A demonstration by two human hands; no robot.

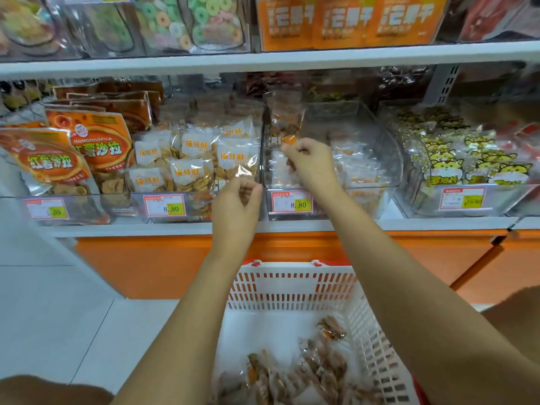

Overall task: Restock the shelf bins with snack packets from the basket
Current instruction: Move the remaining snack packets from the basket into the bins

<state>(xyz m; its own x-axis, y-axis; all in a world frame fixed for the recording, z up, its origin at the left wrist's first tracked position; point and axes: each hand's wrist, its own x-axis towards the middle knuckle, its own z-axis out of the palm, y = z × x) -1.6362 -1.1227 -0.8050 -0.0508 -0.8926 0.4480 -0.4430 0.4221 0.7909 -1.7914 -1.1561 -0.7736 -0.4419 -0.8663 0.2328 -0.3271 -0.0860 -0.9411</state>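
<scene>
**Head view, placing a packet in a shelf bin.** The right hand [311, 162], fingers curled, pinches the lower edge of a brown snack packet [285, 119], which stands up from the fingertips toward 12 o'clock. It is over the left end of the clear bin [380, 133] and close beside the dark divider [264, 141]. The left hand [236, 206], at 8 o'clock of the right, has its fingers curled against the lower edge of a crinkled clear wrapper [245, 170]. Whether it grips that wrapper cannot be told. The wrapper lies at the right end of the white-labelled crisp bags [190, 171], at 9 o'clock of the divider.

The white basket [292, 285] sits at 6 o'clock, below the shelf [146, 228], and still holds a heap of loose packets [306, 372], so the restocking appears to be only partly done.

To do the step well, the packet probably should be:
- carried past the divider toward 3 o'clock, so that it falls in the bin marked by the 8.80 price label [292, 202] and not in the neighbouring one;
- lowered onto the stock already there, printed face forward;
- let go only once it rests.

The thin film is likely to crumple and slip, so a light pinch on the sealed edge should serve better than a squeeze. The left hand could steady the neighbouring bags.
</scene>
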